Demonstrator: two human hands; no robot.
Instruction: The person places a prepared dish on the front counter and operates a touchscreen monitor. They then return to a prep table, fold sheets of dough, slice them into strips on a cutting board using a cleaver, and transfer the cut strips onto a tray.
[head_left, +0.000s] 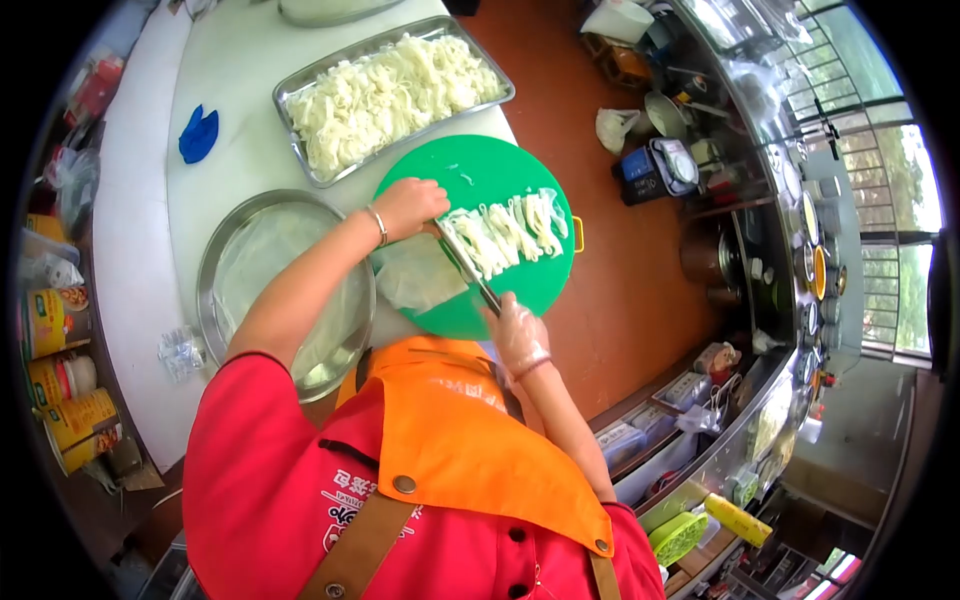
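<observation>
Gloved right hand (522,338) grasps knife (465,260), blade standing between pale sheet (420,275) and cut strips (508,230); left hand (412,206) curled by blade's far end, perhaps steadying sheet, grip unclear; green board (432,162) at right edge of pale tabletop (235,60), likely for elbow room; round pan (207,290) left; strip-filled tray (291,127) beyond; reddish floor (615,240), barred windows (880,205)

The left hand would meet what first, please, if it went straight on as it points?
Probably the small pale scraps on the green board, just ahead of the left hand; its height above them is unclear.
</observation>
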